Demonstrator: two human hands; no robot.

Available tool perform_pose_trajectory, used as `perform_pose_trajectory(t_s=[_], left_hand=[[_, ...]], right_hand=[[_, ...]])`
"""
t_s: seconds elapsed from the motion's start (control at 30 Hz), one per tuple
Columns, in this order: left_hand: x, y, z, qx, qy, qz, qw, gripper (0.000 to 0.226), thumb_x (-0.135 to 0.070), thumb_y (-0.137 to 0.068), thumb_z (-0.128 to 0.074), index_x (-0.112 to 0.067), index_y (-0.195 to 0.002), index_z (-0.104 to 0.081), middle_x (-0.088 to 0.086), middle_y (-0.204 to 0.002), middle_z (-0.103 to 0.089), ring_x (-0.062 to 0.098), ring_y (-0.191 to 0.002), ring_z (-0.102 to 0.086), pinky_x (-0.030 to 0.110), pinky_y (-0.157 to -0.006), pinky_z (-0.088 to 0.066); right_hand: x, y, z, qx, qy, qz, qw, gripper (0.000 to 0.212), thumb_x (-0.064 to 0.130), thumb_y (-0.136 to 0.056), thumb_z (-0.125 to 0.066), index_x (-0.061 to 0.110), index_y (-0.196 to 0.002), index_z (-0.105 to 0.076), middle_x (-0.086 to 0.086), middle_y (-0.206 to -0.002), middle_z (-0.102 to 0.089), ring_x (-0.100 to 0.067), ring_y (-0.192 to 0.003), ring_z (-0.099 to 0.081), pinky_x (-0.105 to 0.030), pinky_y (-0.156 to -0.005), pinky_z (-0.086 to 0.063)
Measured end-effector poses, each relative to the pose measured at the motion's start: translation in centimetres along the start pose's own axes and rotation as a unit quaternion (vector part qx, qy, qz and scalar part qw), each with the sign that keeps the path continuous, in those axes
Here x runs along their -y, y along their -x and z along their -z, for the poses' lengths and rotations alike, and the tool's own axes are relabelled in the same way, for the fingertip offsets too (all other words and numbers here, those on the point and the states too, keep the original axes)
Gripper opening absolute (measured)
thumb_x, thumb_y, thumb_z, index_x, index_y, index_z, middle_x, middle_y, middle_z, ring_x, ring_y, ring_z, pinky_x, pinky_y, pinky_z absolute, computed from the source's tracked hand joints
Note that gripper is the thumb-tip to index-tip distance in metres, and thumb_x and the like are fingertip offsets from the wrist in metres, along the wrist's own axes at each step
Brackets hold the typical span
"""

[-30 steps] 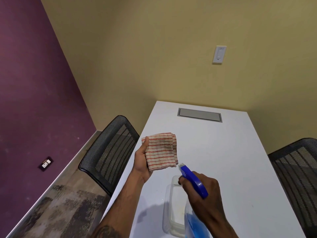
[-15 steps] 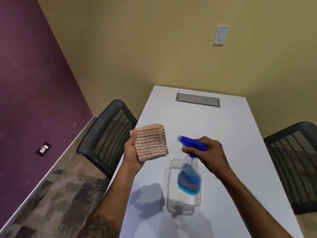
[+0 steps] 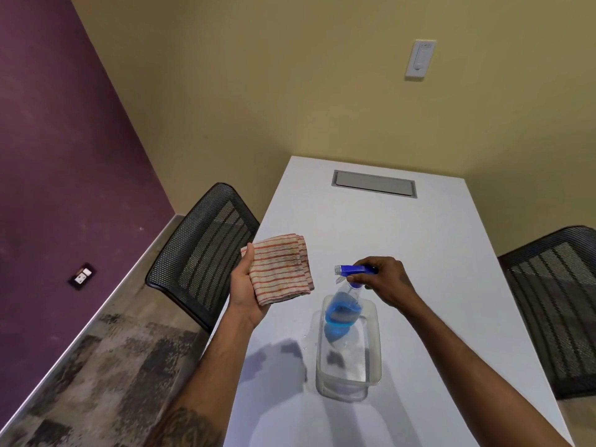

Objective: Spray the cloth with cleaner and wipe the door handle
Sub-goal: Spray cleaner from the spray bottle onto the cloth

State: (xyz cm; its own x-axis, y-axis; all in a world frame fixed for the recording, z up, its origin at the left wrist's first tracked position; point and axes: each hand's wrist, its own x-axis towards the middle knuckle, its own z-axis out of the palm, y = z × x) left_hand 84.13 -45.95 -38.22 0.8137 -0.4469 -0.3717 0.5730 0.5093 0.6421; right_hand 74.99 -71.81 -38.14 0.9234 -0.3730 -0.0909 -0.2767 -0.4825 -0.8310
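Observation:
My left hand (image 3: 244, 290) holds a folded cloth (image 3: 281, 267), white with red stripes, above the left edge of the white table (image 3: 435, 253). My right hand (image 3: 385, 282) grips the blue trigger head of a clear spray bottle (image 3: 342, 304) with blue cleaner inside. The bottle's lower end sits inside a clear plastic container (image 3: 374, 366) on the table, and its nozzle points left toward the cloth. No door handle is in view.
A black mesh chair (image 3: 201, 250) stands at the table's left side and another chair (image 3: 561, 304) at the right. A grey cable hatch (image 3: 374, 183) is set in the table's far end. A wall switch (image 3: 421, 59) hangs on the yellow wall.
The right hand has carried the spray bottle away from me and lowered it into the clear container. The left hand and cloth stay about where they were.

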Motion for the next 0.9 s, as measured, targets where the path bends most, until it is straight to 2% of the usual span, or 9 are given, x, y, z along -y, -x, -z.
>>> perform_pose_trajectory(t_s=[0.1, 0.2, 0.4, 0.5, 0.57, 0.63, 0.7, 0.8, 0.9], left_hand=[[0.1, -0.1, 0.2, -0.003, -0.001, 0.006, 1.0, 0.059, -0.057, -0.1, -0.042, -0.011, -0.128, -0.065, 0.022, -0.125, -0.07, 0.047, -0.118, -0.062, 0.073, -0.1, -0.042], [0.1, 0.0, 0.2, -0.01, -0.006, 0.007, 1.0, 0.059, -0.057, -0.1, -0.043, -0.01, -0.129, -0.065, 0.022, -0.128, -0.069, 0.046, -0.118, -0.063, 0.07, -0.098, -0.047], [0.4, -0.2, 0.3, -0.018, -0.012, 0.016, 1.0, 0.067, -0.059, -0.097, -0.047, -0.007, -0.139, -0.058, 0.024, -0.135, -0.064, 0.047, -0.125, -0.058, 0.075, -0.103, -0.038], [0.5, -0.1, 0.3, -0.023, -0.012, 0.02, 0.999, 0.062, -0.058, -0.099, -0.045, -0.009, -0.132, -0.063, 0.023, -0.129, -0.068, 0.046, -0.117, -0.064, 0.071, -0.092, -0.05], [0.4, 0.2, -0.1, -0.018, -0.014, 0.022, 0.999, 0.057, -0.056, -0.101, -0.041, -0.01, -0.122, -0.067, 0.021, -0.118, -0.074, 0.042, -0.103, -0.072, 0.061, -0.076, -0.06], [0.3, 0.4, -0.3, -0.013, -0.016, 0.031, 0.999, 0.054, -0.055, -0.102, -0.04, -0.011, -0.116, -0.069, 0.019, -0.108, -0.077, 0.039, -0.093, -0.075, 0.054, -0.066, -0.062], [0.3, 0.6, -0.6, -0.012, -0.018, 0.031, 0.999, 0.054, -0.055, -0.102, -0.041, -0.011, -0.118, -0.068, 0.02, -0.112, -0.076, 0.039, -0.096, -0.074, 0.055, -0.067, -0.062], [0.2, 0.7, -0.7, -0.013, -0.019, 0.035, 0.999, 0.057, -0.056, -0.1, -0.043, -0.01, -0.127, -0.065, 0.024, -0.125, -0.07, 0.045, -0.11, -0.068, 0.062, -0.077, -0.059], [-0.1, 1.0, -1.1, -0.017, -0.027, 0.035, 0.999, 0.054, -0.054, -0.102, -0.042, -0.01, -0.122, -0.067, 0.022, -0.114, -0.075, 0.042, -0.099, -0.073, 0.059, -0.073, -0.061]], right_hand=[[-0.9, -0.6, -0.4, 0.004, 0.013, -0.009, 1.0, 0.024, 0.023, -0.073, -0.082, 0.013, -0.094, -0.075, -0.003, -0.085, -0.074, -0.021, -0.081, -0.067, -0.038, -0.077, -0.058], [-1.7, -0.9, -0.6, -0.006, 0.008, -0.024, 1.0, 0.026, 0.026, -0.072, -0.083, 0.014, -0.093, -0.074, -0.003, -0.084, -0.073, -0.019, -0.077, -0.065, -0.039, -0.078, -0.057], [-3.0, -0.7, -0.7, -0.038, 0.006, -0.039, 0.999, 0.022, 0.027, -0.073, -0.082, 0.016, -0.09, -0.073, -0.001, -0.08, -0.071, -0.014, -0.071, -0.061, -0.027, -0.068, -0.051], [-3.3, -0.7, -0.8, -0.047, 0.012, -0.036, 0.998, 0.023, 0.026, -0.075, -0.081, 0.014, -0.093, -0.072, -0.001, -0.081, -0.07, -0.008, -0.072, -0.06, -0.016, -0.063, -0.043], [-3.3, -0.9, -0.8, -0.045, 0.022, -0.034, 0.998, 0.025, 0.026, -0.076, -0.08, 0.013, -0.095, -0.072, -0.002, -0.084, -0.07, -0.008, -0.073, -0.059, -0.015, -0.062, -0.042], [-3.2, -1.1, -0.9, -0.038, 0.033, -0.032, 0.998, 0.027, 0.027, -0.076, -0.08, 0.013, -0.097, -0.072, -0.003, -0.086, -0.07, -0.011, -0.075, -0.06, -0.015, -0.062, -0.042], [-3.1, -1.1, -0.9, -0.036, 0.053, -0.029, 0.998, 0.027, 0.032, -0.076, -0.079, 0.016, -0.096, -0.071, 0.0, -0.086, -0.07, -0.01, -0.075, -0.06, -0.016, -0.062, -0.043], [-3.4, -1.1, -0.8, -0.032, 0.086, -0.032, 0.995, 0.028, 0.041, -0.075, -0.078, 0.023, -0.095, -0.069, 0.004, -0.087, -0.068, -0.009, -0.077, -0.06, -0.019, -0.061, -0.043], [-3.6, -1.0, -0.4, -0.02, 0.092, -0.047, 0.994, 0.029, 0.042, -0.073, -0.079, 0.026, -0.094, -0.068, 0.003, -0.092, -0.069, -0.013, -0.082, -0.061, -0.02, -0.062, -0.045]])
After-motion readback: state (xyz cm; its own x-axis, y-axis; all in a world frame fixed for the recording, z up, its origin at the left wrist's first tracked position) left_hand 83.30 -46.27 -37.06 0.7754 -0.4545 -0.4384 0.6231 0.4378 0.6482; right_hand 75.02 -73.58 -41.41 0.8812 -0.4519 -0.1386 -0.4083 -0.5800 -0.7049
